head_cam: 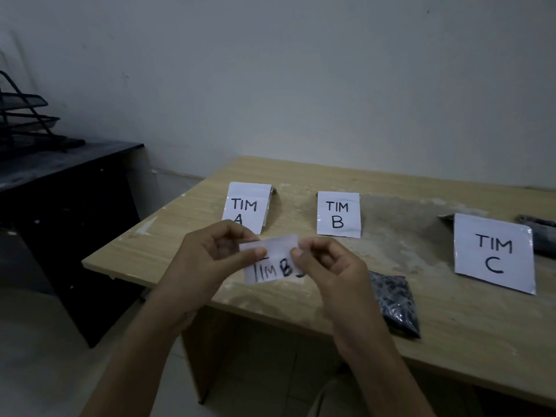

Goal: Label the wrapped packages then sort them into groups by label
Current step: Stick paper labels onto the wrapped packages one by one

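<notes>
Now in hand: we hold a small white label (270, 270) marked "TIM B" above the near edge of the table (451, 326), in front of the TIM A sign (246, 203).
Left hand (207, 260): thumb and fingers are curled and pinch the label's upper left part.
Right hand (328, 266): thumb and forefinger pinch the upper right part, and the other fingers are loosely curled.
Package to label: a dark wrapped package (394, 302) lies flat on the table just right of our right hand, near the front edge. We see no label on it.
Group markers: TIM A, the TIM B sign (338, 213) and the TIM C sign (493, 254) sit in a row from left to right, well apart.
Possibly sorted: a second dark package (541, 236) lies just behind the TIM C sign at the right edge. We cannot tell whether it is labelled.
Step, as we judge it: we are readying the label, perhaps peeling its backing, to stick it on the near package.
Left to do: we must fix the label, carry that package to the TIM B sign, and handle any packages out of view. We judge the task far from finished.
</notes>
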